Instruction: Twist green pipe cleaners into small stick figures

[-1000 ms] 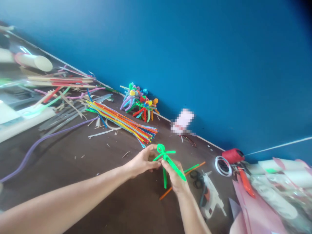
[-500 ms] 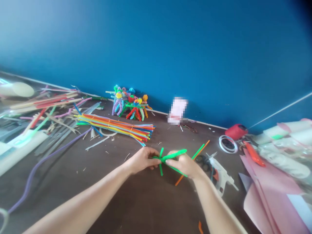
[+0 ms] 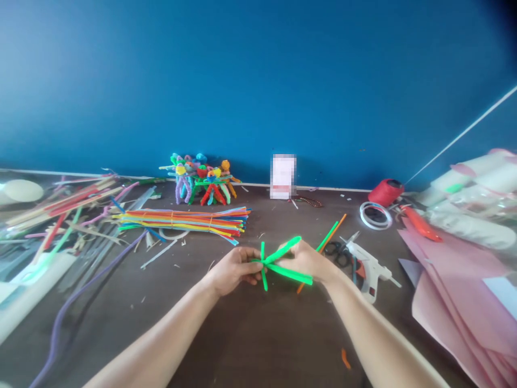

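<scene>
Green pipe-cleaner figure (image 3: 283, 250) between both hands, over tabletop (image 3: 250, 339). Left hand (image 3: 231, 270) pinching it near crossing; loose pinch might let limbs twist, tbh. Right hand (image 3: 313, 262) partly behind limbs, can't tell if gripping. Orange stem (image 3: 334, 230) beside it, easily nudged. Glue gun (image 3: 372, 268) near right forearm: careless elbow, bump.

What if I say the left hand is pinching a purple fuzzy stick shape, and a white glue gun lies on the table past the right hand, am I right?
Almost! The fuzzy stick shape is bright green, not purple, as the head view shows. The left hand is pinching it, and the white glue gun lies on the table past the right hand.
</scene>
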`<action>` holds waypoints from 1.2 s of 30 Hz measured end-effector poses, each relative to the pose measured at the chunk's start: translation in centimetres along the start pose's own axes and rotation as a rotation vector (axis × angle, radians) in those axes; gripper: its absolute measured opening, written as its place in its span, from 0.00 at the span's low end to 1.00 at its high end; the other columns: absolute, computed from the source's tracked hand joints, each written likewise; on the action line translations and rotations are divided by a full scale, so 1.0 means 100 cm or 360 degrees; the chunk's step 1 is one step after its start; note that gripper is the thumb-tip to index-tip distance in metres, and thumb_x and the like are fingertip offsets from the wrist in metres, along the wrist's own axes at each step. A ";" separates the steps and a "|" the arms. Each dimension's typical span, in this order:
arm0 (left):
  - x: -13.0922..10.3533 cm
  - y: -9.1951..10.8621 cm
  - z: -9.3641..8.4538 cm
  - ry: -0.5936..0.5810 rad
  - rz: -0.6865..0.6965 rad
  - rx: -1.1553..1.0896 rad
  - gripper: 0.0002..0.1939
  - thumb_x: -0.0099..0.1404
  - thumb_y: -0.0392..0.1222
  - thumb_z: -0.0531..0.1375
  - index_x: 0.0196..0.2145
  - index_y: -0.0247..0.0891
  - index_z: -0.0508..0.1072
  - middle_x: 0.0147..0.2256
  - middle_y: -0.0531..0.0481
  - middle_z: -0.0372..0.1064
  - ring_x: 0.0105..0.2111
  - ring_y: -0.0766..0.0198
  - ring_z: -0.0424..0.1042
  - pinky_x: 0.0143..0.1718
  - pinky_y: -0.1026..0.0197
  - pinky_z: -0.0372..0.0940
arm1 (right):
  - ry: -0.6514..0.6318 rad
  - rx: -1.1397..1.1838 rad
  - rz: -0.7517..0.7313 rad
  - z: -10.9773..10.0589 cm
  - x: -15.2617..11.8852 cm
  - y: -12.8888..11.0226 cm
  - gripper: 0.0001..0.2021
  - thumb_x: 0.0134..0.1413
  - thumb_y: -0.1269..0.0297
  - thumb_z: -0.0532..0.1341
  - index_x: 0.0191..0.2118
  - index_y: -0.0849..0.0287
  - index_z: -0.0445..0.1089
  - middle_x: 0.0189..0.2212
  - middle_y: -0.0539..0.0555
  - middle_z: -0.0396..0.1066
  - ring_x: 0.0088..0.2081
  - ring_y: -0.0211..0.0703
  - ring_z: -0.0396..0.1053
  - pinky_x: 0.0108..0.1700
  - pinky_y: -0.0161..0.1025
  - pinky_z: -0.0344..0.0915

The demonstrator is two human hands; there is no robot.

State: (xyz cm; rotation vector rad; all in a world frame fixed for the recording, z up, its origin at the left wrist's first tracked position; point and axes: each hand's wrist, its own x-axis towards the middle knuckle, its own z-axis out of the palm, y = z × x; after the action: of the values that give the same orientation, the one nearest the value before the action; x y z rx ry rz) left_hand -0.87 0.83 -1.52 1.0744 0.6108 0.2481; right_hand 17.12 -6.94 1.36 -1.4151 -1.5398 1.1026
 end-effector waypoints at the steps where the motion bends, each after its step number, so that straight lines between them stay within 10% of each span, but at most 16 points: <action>1: 0.000 0.000 0.000 0.0007 -0.0004 -0.0003 0.13 0.47 0.41 0.64 0.30 0.32 0.70 0.24 0.51 0.67 0.21 0.72 0.66 0.21 0.70 0.63 | 0.0013 -0.0025 -0.0012 0.000 0.000 -0.001 0.07 0.45 0.65 0.59 0.27 0.60 0.74 0.22 0.48 0.71 0.26 0.38 0.66 0.28 0.33 0.62; 27: -0.002 0.000 0.010 0.0103 0.0062 0.0181 0.07 0.49 0.39 0.60 0.25 0.31 0.68 0.19 0.52 0.65 0.17 0.71 0.64 0.19 0.69 0.60 | -0.0036 0.0072 -0.0127 0.001 -0.001 0.001 0.08 0.45 0.64 0.59 0.30 0.61 0.74 0.24 0.49 0.72 0.26 0.37 0.67 0.31 0.33 0.63; 36: -0.003 0.005 0.019 0.0409 0.0171 -0.0102 0.10 0.46 0.42 0.62 0.21 0.33 0.64 0.19 0.54 0.64 0.18 0.71 0.63 0.18 0.69 0.58 | 0.1280 -0.0367 -0.0213 -0.033 -0.010 -0.024 0.09 0.50 0.62 0.55 0.31 0.60 0.70 0.28 0.52 0.69 0.30 0.38 0.65 0.33 0.33 0.60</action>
State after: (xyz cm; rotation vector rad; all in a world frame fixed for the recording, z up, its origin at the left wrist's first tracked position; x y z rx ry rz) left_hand 0.07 -0.46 -0.35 1.0225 0.7701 0.5015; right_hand 19.47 -7.62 4.76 -1.6036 -1.1513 0.2022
